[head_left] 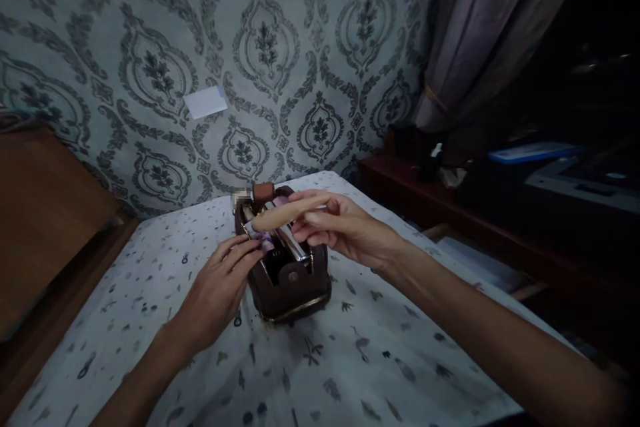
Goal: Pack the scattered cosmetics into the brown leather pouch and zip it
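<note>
A dark brown zippered pouch (291, 298) lies unzipped on the patterned cloth in front of me. Inside it are a shiny silver tube (295, 243), a purple-and-pink item (267, 240) and something black. My left hand (223, 280) holds the pouch's left rim, its fingertips curled over the edge. Above the opening, my right hand (345, 223) pinches a long beige tapered item (289, 215) with a greyish left end; its exact kind is unclear. The item lies nearly level over the pouch, pointing left. A brown leather tab (263, 192) shows at the pouch's far end.
The white printed cloth (330, 353) covers the table up to the wallpapered wall. A brown wooden board (45, 213) stands at left. To the right are a dark red ledge (400, 183), a blue flat object (533, 152) and a tied curtain (460, 33).
</note>
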Demonstrator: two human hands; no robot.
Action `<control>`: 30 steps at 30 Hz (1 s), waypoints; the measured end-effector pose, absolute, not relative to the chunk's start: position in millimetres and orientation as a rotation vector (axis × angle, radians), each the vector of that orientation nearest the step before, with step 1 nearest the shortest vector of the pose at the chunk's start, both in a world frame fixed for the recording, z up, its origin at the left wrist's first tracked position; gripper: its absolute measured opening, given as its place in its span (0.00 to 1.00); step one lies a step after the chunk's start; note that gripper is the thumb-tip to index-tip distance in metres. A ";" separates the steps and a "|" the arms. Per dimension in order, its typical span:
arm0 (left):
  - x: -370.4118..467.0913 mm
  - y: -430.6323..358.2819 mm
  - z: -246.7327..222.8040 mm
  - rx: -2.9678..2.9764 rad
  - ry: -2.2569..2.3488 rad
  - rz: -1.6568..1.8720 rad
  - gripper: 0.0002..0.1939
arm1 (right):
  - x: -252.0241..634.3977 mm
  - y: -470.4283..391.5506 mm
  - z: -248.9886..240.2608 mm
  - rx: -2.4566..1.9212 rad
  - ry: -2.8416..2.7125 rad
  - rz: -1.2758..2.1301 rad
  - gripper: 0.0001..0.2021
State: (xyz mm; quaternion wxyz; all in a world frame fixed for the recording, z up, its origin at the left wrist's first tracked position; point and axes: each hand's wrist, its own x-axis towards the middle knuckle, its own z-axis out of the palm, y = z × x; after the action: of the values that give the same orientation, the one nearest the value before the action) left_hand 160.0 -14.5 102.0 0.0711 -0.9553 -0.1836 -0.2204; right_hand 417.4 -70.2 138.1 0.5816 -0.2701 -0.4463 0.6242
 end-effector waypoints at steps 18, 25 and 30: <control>161.2 -11.1 96.7 -2.921 -0.554 -0.760 0.19 | 396.9 64.5 154.4 -1.477 -1.179 0.914 0.16; 162.6 -11.3 100.6 -2.916 -0.514 -0.757 0.18 | 375.2 81.0 147.9 -1.766 -1.344 0.899 0.11; 163.6 -9.3 100.3 -2.921 -0.470 -0.790 0.19 | 372.8 76.1 148.9 -1.897 -1.511 0.795 0.09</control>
State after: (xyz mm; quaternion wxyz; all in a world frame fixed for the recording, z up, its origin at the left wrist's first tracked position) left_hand 163.6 -9.3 100.3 0.0396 -0.9531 -0.1535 -0.2578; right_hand 372.8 76.1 148.9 0.2903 -0.7113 -0.5665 0.2981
